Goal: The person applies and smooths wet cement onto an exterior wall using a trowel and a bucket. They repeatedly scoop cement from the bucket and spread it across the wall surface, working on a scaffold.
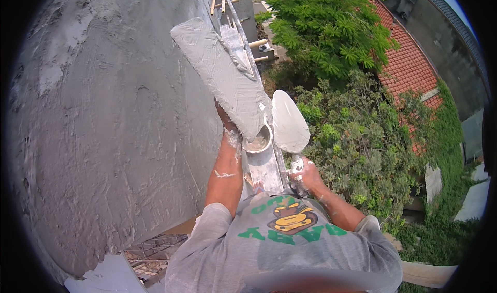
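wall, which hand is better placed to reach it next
Probably the left hand: it holds the board beside the wall, while the right hand grips the trowel farther off.

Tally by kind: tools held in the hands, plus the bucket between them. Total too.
Plaster-coated board: 1
Pointed trowel: 1
Bucket: 1
Total: 3

Head-worn fisheye view, facing down, close range
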Available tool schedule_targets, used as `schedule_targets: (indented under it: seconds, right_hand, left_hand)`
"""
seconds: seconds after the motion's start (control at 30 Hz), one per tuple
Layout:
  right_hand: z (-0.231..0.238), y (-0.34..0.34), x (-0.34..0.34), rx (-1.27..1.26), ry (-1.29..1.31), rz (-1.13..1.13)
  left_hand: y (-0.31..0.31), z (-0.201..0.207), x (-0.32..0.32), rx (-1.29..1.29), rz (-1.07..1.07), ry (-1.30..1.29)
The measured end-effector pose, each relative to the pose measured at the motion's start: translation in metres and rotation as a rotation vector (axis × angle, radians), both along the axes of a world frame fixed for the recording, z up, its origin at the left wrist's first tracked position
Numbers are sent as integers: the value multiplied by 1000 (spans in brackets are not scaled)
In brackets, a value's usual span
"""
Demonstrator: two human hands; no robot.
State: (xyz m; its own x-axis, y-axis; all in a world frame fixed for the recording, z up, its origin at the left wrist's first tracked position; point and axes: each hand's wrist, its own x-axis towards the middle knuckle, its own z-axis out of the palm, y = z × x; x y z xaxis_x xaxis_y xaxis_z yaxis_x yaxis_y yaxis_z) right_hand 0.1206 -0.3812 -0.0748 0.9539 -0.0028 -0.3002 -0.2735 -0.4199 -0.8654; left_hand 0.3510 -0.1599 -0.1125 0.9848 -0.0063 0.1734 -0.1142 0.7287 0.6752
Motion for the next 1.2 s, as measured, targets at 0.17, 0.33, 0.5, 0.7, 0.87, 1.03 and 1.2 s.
schedule_targets:
  seconds: [0.17, 0.33, 0.5, 0.7, 0.87, 1.03, 1.2]
  right_hand:
    - [12, 16, 14, 86, -7, -48]
    - [43, 27, 35, 176, 39, -47]
    - [64, 33, 45, 209, 56, -45]
    - [62, 31, 65, 397, -3, -26]
    - [95, 27, 73, 561, 36, 33]
    - [110, 6, 77, 486, -26, 35]
    - [120, -12, 75, 266, -272, 71]
  left_hand:
    - [-12, 22, -10, 156, 170, -90]
    - [-35, 67, -54, 287, 206, -121]
    - [-37, 54, -64, 512, 453, -193]
    - [-37, 57, -74, 841, 515, -215]
    - [-35, 37, -78, 956, 585, -277]
    - [-28, 25, -74, 939, 435, -207]
    - [-19, -14, -79, 518, 30, 53]
